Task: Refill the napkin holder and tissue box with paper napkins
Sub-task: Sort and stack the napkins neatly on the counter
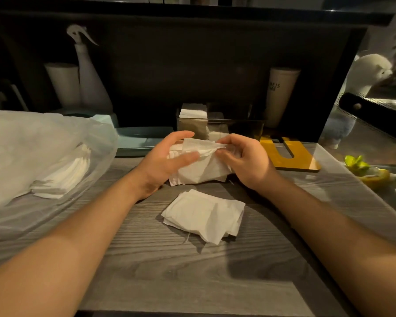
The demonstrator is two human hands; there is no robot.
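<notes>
- Nearest to us, our two forearms reach forward over the grey wood-grain table [146, 282].
- Between the forearms a small loose pile of napkins [204, 215] lies flat on the table.
- Just beyond it, our hands work on a thicker stack [199, 172] whose lower edge appears to rest on the table.
- Our right hand [242, 156] pinches the top sheet [201, 145] at its right corner between thumb and fingertips, the paper bunched there.
- Our left hand [167, 159] has its fingers straight and spread against the stack's left side, thumb laid along the front, steadying rather than gripping.
- On our left a clear plastic bag [21, 143] holds more folded napkins, well apart from the hands.
- Behind the hands a clear holder [236, 126] stands at the back of the table, with napkins upright in its left compartment.
- A teal tray [135, 136] lies left of the holder, and a yellow board [290, 156] lies to its right.
- At the dark back wall stand a spray bottle [89, 76], a paper roll [64, 83] and a pale cup [279, 94].
- We cannot make out a tissue box for certain.
</notes>
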